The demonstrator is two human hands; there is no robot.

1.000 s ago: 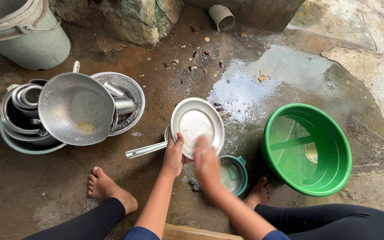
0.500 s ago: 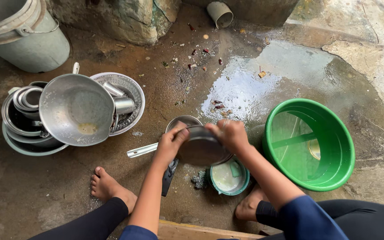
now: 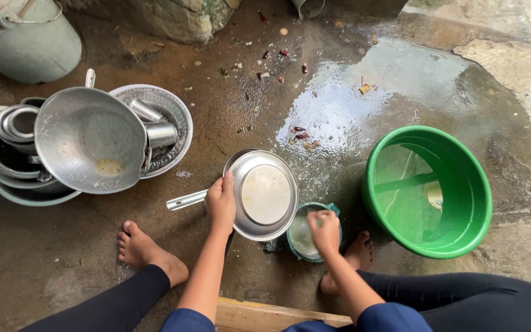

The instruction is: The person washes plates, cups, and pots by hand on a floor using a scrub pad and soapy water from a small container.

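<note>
Steel plate (image 3: 265,194) tilted over wet floor (image 3: 339,117), left hand (image 3: 220,205) pinching its left rim. Right hand (image 3: 325,231) fingers curled together inside small teal bowl (image 3: 296,237), just beside plate. Green basin (image 3: 428,190) to the right.

Soft, even daylight with faint shadows; sky glare on the wet floor (image 3: 339,117); sharp focus, slight wide-angle bending at edges.

We note a round steel plate (image 3: 265,195), underside up, tilted over the wet floor. Beside it sits a small teal bowl (image 3: 305,237) holding pale soapy liquid.
</note>
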